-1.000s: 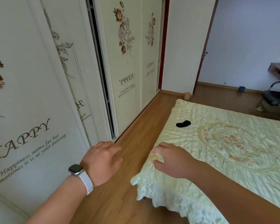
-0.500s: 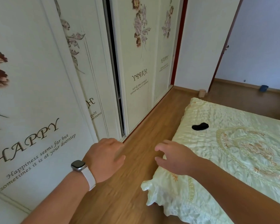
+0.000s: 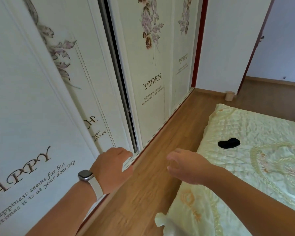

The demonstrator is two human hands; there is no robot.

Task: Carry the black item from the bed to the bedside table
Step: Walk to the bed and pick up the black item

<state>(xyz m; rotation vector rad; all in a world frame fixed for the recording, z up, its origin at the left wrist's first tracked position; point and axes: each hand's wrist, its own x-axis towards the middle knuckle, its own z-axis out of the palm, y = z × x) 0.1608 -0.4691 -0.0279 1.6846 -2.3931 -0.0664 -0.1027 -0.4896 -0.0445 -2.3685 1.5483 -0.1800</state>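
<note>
Two hands are out in front, both empty. The left hand [image 3: 111, 167] hangs over the strip of wooden floor [image 3: 143, 193] beside the wardrobe, back of the hand up and fingers curled loosely downward, gripping nothing; one watch [image 3: 85, 175] with a pale strap sits on its wrist. The right hand [image 3: 187, 165] is held above the floor just off the near left edge of the bed [image 3: 245, 184], fingers spread and slightly bent, open and touching nothing.

One black item [image 3: 228, 142] lies flat on the pale green quilted cover, near the bed's left edge and toward its far corner, well apart from both hands. It is a small dark, bean-shaped piece; what it is made of cannot be told.

To the left stands a wardrobe [image 3: 41, 108] with four visible sliding door panels, each printed with flowers and the word "HAPPY"; a dark gap shows between the second and third panels. Beyond the bed's far corner, one small beige object [image 3: 229, 95] stands on the floor against the white wall.
</note>
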